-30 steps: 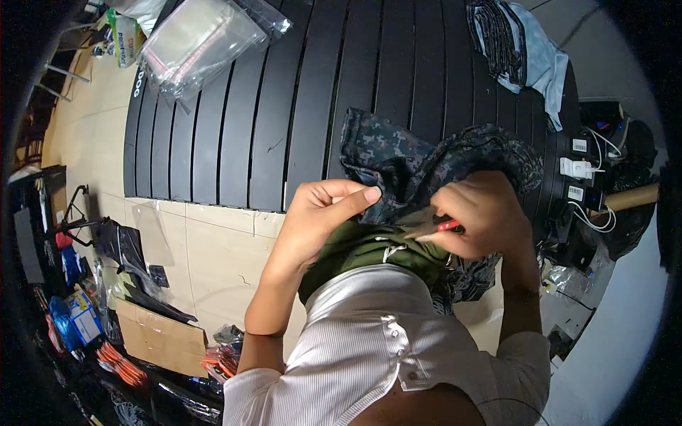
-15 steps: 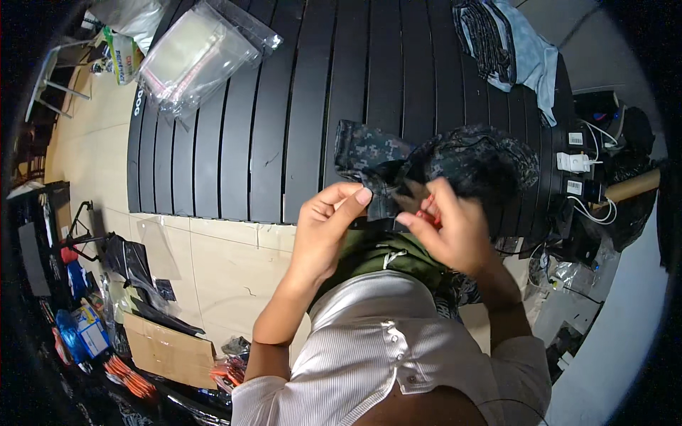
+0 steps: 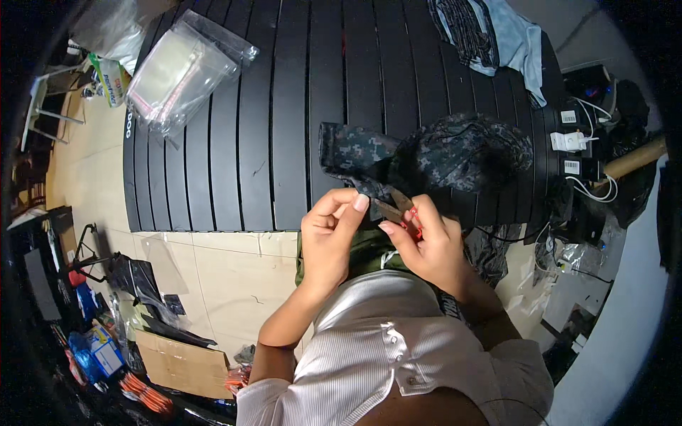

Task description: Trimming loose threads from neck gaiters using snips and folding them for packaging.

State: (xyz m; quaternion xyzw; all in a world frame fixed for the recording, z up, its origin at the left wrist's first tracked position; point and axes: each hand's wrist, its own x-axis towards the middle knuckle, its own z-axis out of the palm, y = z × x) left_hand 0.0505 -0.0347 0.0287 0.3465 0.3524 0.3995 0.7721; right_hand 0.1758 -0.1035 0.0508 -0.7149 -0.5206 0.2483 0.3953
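Observation:
A dark digital-camouflage garment (image 3: pixel 462 153) lies bunched near the table's front edge, with one flat section stretching to the left. My left hand (image 3: pixel 327 231) is closed, thumb and forefinger pinching the near edge of that cloth. In my right hand (image 3: pixel 437 248) is a small pair of scissors (image 3: pixel 388 210) with red handles, fingers wrapped round them. Their blades are apart and point left, close to the pinched edge by my left fingertips. Whether they touch the cloth or a thread, I cannot tell.
The garment rests on a black slatted table (image 3: pixel 273 142). Clear plastic bags (image 3: pixel 185 74) lie at its far left, folded light-blue and dark clothing (image 3: pixel 497 42) at the far right. White chargers (image 3: pixel 568 142) and cables sit along the right edge. A cardboard box (image 3: pixel 185 362) stands lower left.
My right hand has moved left and slightly down, bringing the scissors close to my left fingertips. Their blades now show plainly. The left hand keeps its pinch, and the view has shifted a little.

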